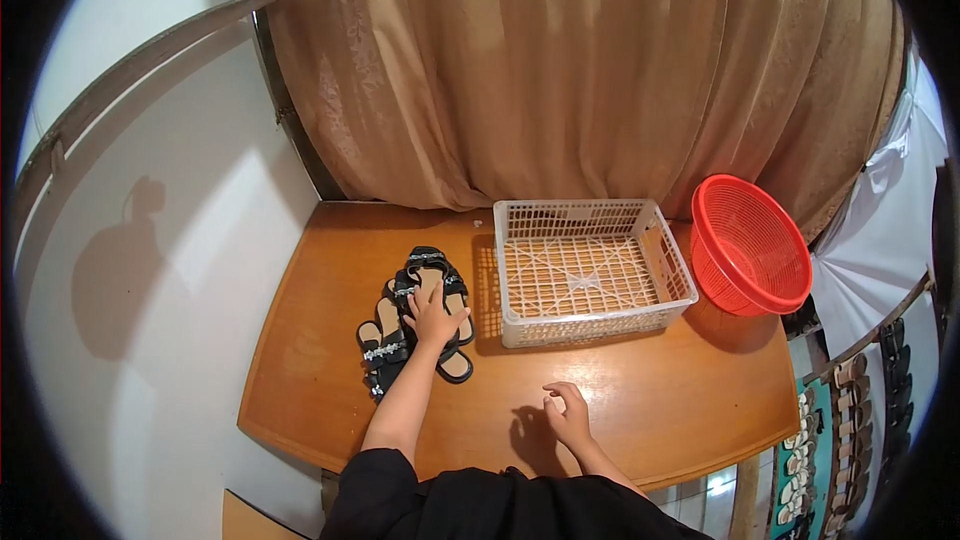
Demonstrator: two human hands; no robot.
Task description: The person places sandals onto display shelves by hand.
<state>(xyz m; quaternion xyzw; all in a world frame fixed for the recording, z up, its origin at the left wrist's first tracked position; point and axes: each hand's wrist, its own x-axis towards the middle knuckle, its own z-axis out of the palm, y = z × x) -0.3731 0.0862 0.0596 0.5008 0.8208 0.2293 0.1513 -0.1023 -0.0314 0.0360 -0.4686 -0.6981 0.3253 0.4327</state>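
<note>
head view: left hand point(434, 321) touches strappy sandals point(389, 318).

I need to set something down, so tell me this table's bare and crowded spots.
Front right: bare table between the white crate, red basket and front edge, the right hand at its left end.
Back left: more bare table between wall, curtain and sandals.
Crowded: left, sandals and left hand; back right, crate and basket.
</note>
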